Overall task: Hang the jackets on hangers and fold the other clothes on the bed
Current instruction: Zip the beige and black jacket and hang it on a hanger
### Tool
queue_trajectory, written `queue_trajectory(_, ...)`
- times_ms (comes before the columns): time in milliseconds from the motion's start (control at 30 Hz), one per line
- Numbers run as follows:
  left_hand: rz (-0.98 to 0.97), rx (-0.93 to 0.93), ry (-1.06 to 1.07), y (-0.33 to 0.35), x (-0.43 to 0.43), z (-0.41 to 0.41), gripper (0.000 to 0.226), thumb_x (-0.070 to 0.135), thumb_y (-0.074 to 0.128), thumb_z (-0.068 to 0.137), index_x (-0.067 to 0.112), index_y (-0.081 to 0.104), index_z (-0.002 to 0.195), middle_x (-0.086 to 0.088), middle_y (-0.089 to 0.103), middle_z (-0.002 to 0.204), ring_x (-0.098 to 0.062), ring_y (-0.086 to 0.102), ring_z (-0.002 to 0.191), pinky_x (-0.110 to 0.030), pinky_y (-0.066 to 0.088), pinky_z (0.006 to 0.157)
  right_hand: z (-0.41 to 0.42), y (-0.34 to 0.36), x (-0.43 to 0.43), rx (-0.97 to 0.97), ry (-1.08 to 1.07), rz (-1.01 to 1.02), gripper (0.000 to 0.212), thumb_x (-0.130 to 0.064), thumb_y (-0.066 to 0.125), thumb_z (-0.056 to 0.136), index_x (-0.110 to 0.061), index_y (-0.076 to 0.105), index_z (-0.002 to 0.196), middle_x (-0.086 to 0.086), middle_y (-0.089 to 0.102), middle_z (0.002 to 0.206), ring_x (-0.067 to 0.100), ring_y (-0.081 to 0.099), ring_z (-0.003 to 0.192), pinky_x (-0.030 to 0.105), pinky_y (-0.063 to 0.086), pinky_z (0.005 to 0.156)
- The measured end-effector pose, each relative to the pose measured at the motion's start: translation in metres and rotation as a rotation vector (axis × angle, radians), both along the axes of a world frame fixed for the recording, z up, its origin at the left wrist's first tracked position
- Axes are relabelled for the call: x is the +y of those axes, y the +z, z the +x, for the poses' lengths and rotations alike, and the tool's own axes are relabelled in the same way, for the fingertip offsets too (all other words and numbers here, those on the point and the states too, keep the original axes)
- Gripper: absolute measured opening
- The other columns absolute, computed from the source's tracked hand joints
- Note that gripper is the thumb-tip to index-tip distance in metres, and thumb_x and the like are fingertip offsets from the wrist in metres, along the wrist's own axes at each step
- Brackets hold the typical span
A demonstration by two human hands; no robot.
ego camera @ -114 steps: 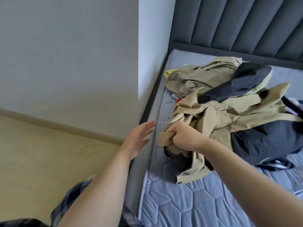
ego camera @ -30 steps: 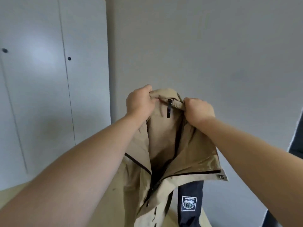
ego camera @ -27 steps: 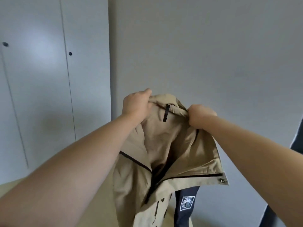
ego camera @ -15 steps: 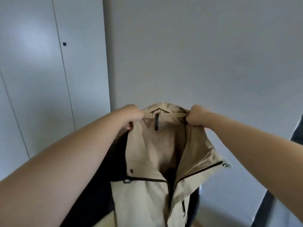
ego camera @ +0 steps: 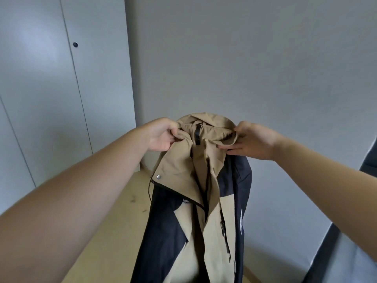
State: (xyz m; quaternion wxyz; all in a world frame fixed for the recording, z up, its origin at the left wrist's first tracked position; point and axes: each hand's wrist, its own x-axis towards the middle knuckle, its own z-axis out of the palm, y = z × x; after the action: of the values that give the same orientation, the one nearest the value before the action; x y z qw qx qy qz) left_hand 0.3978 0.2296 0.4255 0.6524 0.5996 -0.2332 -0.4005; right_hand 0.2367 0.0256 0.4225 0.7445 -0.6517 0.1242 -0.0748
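Grey wall and wardrobe doors fill the background. Since a moment ago I have turned the jacket; it hangs mid-frame above the floor. Left grip and right grip pinch its collar. It seems ready for a hanger, but none is visible.

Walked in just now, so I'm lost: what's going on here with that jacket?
A person holds a tan and navy jacket up by its collar. The left hand grips one side, the right hand pinches the other. It hangs open above the wooden floor; no hanger is in view.
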Motion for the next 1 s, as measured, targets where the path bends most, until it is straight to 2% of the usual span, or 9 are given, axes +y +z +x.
queue_trajectory(100,0.002,-0.077,-0.007,-0.014,-0.002,0.003,0.05,-0.022,0.016,0.081,-0.002,0.049,0.112,-0.019,0.054,0.104,-0.025,0.057,0.092,-0.032,0.049,0.089,-0.003,-0.014,-0.011,0.095,-0.028,-0.084,0.042,0.014,0.029,0.072,0.011,0.065,0.095,0.017,0.067,0.113,0.027,0.067,0.104,0.035,0.05,0.084)
queue_trajectory(200,0.109,-0.31,0.009,-0.024,-0.007,0.002,0.029,-0.017,0.047,0.089,-0.003,0.057,0.112,-0.01,0.064,0.094,-0.015,0.063,0.085,-0.022,0.054,0.075,0.0,-0.026,-0.011,0.168,-0.226,-0.359,0.023,0.012,0.052,0.085,0.009,0.062,0.105,0.014,0.073,0.089,0.02,0.073,0.079,0.028,0.056,0.072)
queue_trajectory(367,0.645,-1.06,0.221,-0.022,-0.011,-0.007,0.047,0.047,0.082,0.067,0.011,0.053,0.061,0.001,0.05,0.059,-0.015,0.047,0.055,-0.024,0.033,0.048,0.003,-0.026,-0.001,0.35,-0.455,-1.084,0.033,-0.021,0.072,0.08,-0.008,0.052,0.059,0.007,0.052,0.052,0.018,0.046,0.044,0.023,0.035,0.044)
queue_trajectory(500,0.437,-1.497,0.656,0.001,-0.02,-0.012,0.048,0.047,0.078,0.068,0.009,0.049,0.062,-0.005,0.054,0.078,-0.024,0.051,0.076,-0.029,0.038,0.061,0.009,-0.012,0.012,-0.136,-0.825,-1.597,0.019,-0.006,0.052,0.074,-0.01,0.044,0.058,0.008,0.048,0.058,0.031,0.047,0.062,0.032,0.025,0.058)
queue_trajectory(567,0.009,-1.581,0.867,0.012,-0.026,-0.013,0.032,0.036,0.075,0.07,0.01,0.056,0.071,-0.005,0.055,0.084,-0.027,0.052,0.08,-0.034,0.042,0.066,0.012,-0.003,0.01,-0.486,-1.068,-1.486,0.011,-0.008,0.053,0.075,-0.008,0.047,0.066,0.011,0.051,0.073,0.028,0.046,0.075,0.035,0.024,0.065)
queue_trajectory(633,-0.079,-1.367,0.65,0.012,-0.028,-0.015,0.036,0.039,0.077,0.071,0.016,0.053,0.085,0.0,0.056,0.087,-0.023,0.053,0.079,-0.032,0.039,0.06,0.014,0.003,0.002,-0.34,-0.829,-1.22,0.015,-0.018,0.057,0.085,-0.008,0.051,0.075,0.011,0.054,0.087,0.027,0.051,0.082,0.036,0.035,0.071)
queue_trajectory(767,0.729,-1.366,0.06,-0.035,-0.03,-0.015,0.028,0.041,0.073,0.079,0.017,0.061,0.079,-0.003,0.063,0.084,-0.023,0.059,0.082,-0.027,0.038,0.057,0.007,-0.03,-0.008,0.469,-0.32,-1.309,0.022,-0.029,0.061,0.09,-0.01,0.056,0.078,0.007,0.057,0.082,0.026,0.054,0.079,0.029,0.038,0.066)
queue_trajectory(933,0.072,-1.386,0.883,-0.025,-0.035,-0.017,0.021,0.023,0.063,0.07,0.017,0.044,0.063,0.004,0.049,0.057,-0.024,0.055,0.064,-0.026,0.028,0.045,0.004,-0.031,0.004,-0.512,-1.021,-1.074,0.017,-0.017,0.051,0.081,-0.021,0.037,0.074,-0.011,0.045,0.059,0.017,0.045,0.061,0.024,0.023,0.046)
queue_trajectory(1000,-0.234,-1.191,0.776,-0.02,-0.036,-0.02,0.021,0.039,0.068,0.072,0.027,0.054,0.082,0.012,0.061,0.074,-0.009,0.058,0.072,-0.021,0.039,0.055,0.0,-0.026,0.007,-0.702,-1.036,-1.03,0.013,-0.024,0.051,0.081,-0.03,0.039,0.083,-0.017,0.053,0.063,0.007,0.049,0.06,0.018,0.029,0.048)
